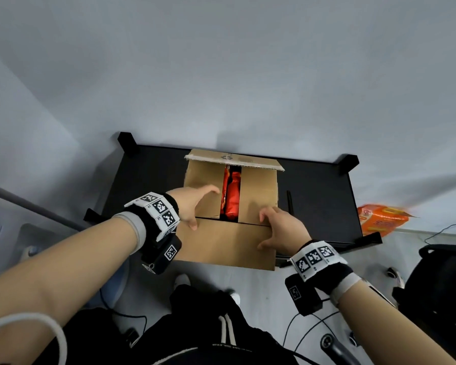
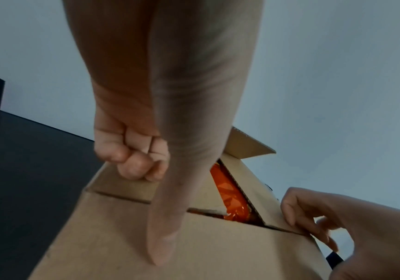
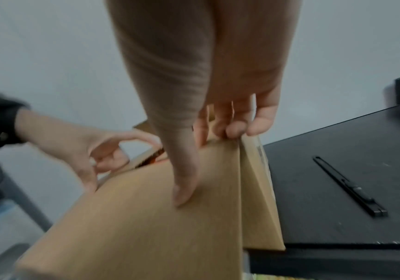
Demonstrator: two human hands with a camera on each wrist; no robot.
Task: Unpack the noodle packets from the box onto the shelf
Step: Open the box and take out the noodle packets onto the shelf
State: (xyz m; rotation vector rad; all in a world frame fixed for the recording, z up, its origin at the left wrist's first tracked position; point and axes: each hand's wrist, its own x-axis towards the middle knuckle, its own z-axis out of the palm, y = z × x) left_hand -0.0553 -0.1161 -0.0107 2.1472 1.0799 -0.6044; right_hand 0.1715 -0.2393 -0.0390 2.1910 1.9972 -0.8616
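Observation:
A brown cardboard box (image 1: 221, 246) stands on the black shelf top (image 1: 313, 196). Its far and near flaps are folded out; the two side flaps lie partly down. Red-orange noodle packets (image 1: 232, 198) (image 2: 232, 195) show through the gap between them. My left hand (image 1: 203, 209) (image 2: 165, 208) has its fingers curled on the left side flap and its thumb pressed on the near flap. My right hand (image 1: 263, 230) (image 3: 206, 164) hooks its fingers over the right flap's edge, thumb flat on the near flap. The box's inside is mostly hidden.
A thin black cutter-like tool (image 1: 289, 204) (image 3: 349, 187) lies on the shelf top right of the box. An orange packet (image 1: 382, 219) lies on the floor past the shelf's right end. A black bag (image 1: 445, 285) and cables sit lower right. A white wall stands behind.

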